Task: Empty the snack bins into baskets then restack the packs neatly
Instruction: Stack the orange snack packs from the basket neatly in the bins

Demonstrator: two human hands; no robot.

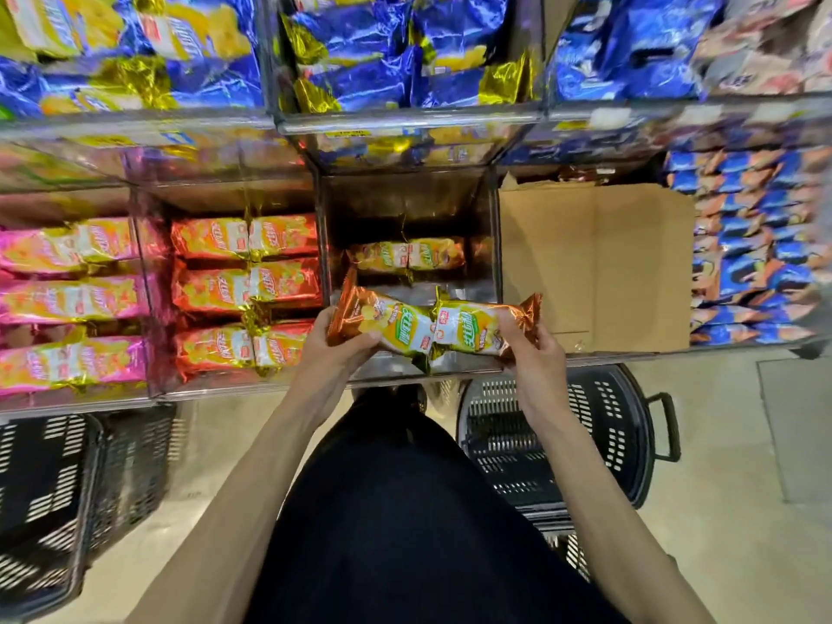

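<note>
Standing close to two black baskets, the left basket [49,488] and the right basket [562,448], set down on the floor [225,466]. Could go wrong right here: holding two shiny, slippery packs by their ends only. Might lose one with a loose squeeze and drop it on the floor between the baskets. Might also crush the chips inside by squeezing too hard.

Just above that, gripping with both hands. Left hand [342,353] curled round the brown end of the left pack [382,324]. Right hand [535,358] curled round the outer end of the right pack [477,331]. Not spread open at all, both wrapped round. Holding the two packs end to end, touching in the middle, over the front edge of the clear bin [494,245].

Further in, two more packs [405,256] lying flat at the back of that bin. Could knock them crooked when sliding the held pair in. Could also catch a crinkly end on the bin wall and leave the row messy. Best to go in flat and straight.

Beside that bin, red packs [243,290] and pink packs [67,299] in neat rows to the left, and a cardboard box [594,263] to the right. Farthest off, blue and yellow packs [360,47], too blurry to read.
</note>
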